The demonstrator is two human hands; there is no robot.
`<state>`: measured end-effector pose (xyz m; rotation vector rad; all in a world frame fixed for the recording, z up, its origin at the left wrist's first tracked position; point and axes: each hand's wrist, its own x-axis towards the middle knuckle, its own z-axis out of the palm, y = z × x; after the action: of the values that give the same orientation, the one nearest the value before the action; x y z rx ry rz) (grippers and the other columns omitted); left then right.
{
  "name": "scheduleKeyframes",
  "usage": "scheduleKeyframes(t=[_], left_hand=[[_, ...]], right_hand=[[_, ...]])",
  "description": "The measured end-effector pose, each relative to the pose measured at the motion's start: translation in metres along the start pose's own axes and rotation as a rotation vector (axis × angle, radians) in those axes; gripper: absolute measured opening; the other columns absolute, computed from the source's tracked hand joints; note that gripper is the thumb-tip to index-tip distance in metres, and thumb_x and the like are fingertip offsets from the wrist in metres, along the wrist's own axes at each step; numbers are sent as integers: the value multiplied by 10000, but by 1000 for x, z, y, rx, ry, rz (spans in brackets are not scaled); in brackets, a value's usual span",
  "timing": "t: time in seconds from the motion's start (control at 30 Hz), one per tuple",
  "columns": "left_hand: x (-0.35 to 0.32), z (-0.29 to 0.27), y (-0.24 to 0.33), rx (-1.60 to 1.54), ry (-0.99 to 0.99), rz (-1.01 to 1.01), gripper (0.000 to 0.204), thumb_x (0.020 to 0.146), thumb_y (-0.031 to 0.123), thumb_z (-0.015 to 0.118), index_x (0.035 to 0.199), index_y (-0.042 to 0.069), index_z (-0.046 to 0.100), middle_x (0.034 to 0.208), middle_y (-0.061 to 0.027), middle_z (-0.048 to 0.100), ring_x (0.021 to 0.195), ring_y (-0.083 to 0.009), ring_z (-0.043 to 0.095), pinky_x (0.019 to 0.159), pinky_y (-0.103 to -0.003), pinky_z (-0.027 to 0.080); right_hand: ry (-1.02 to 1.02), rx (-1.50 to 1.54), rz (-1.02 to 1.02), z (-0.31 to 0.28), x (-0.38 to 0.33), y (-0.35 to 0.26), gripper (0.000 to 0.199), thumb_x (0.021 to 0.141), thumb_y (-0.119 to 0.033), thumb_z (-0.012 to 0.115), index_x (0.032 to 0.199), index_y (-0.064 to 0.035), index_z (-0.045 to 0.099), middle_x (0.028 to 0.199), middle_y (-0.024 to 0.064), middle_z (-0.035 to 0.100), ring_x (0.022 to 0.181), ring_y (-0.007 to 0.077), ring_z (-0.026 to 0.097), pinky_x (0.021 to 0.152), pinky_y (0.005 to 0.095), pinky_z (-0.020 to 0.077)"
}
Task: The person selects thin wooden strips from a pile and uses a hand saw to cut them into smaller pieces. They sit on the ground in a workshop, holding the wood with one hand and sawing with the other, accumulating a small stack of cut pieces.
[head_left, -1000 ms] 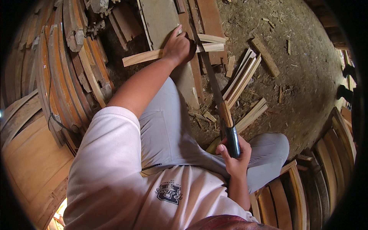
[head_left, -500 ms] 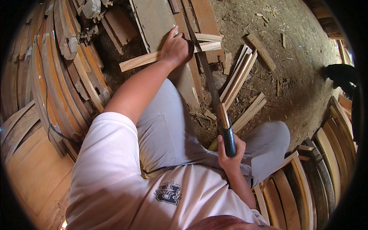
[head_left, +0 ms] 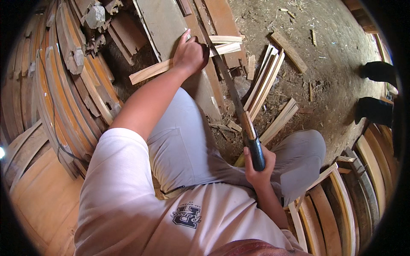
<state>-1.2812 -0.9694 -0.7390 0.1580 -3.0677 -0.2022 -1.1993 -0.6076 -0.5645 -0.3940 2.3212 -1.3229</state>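
My right hand (head_left: 260, 166) is wrapped round the dark handle of a handsaw (head_left: 229, 81). Its long blade points away from me and lies across a pale wooden strip (head_left: 149, 72). Over that strip my left hand (head_left: 191, 55) is closed, its index finger stretched forward, holding it against a wide wooden plank (head_left: 164, 25). The strip's other end sticks out to the right past the blade. Just beyond it lies a second pale strip (head_left: 225, 39). My left fingertips on the strip are partly hidden by the hand.
Curved boards (head_left: 64, 102) are piled at the left, and more curved pieces (head_left: 333, 209) stand at the lower right. Cut strips (head_left: 267, 81) lie on the dirt floor (head_left: 329, 89) by a loose board (head_left: 289, 51). A person's dark shoes (head_left: 376, 109) show at the far right.
The saw has shifted slightly along its length, with my right hand still on it. My left hand keeps its place on the strip. More of the other person's feet shows at right.
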Motion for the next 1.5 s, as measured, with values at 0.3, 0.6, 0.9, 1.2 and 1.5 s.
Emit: scheduleKeyframes(t=[0.3,0.6,0.9,1.2,1.5], left_hand=[[0,-7,0,-16,24,-20,247,826,146,569,687,104,768,779,-163,740,995,-299,707,1235,-450,270],[3,-7,13,27,83,-22,269,867,148,553,759,88,792,803,-162,740,994,-310,693,1235,-482,260],[-2,14,-1,90,271,46,220,859,158,594,819,99,802,886,-139,760,1023,-266,701,1248,-483,231],[0,0,-2,106,-17,25,227,796,184,591,687,131,783,777,-112,751,982,-268,712,1235,-469,254],[1,10,1,28,65,-26,248,805,110,555,665,67,755,786,-168,746,1045,-300,724,1258,-459,237]], right_hand=[[-20,47,40,8,-1,1,249,903,-94,748,730,-20,586,569,51,487,493,119,462,500,303,387],[-56,76,43,-7,0,2,170,937,-171,749,886,-13,710,625,92,573,552,103,517,545,318,450],[-55,77,-36,-5,1,-9,153,916,-161,765,897,-21,706,644,105,613,529,155,548,548,338,469],[-9,53,52,9,-5,-7,282,932,-140,747,731,-13,596,565,9,459,519,75,421,486,292,350],[-17,28,-55,12,-8,20,248,933,-109,733,758,0,595,594,-8,455,538,75,410,500,288,342]])
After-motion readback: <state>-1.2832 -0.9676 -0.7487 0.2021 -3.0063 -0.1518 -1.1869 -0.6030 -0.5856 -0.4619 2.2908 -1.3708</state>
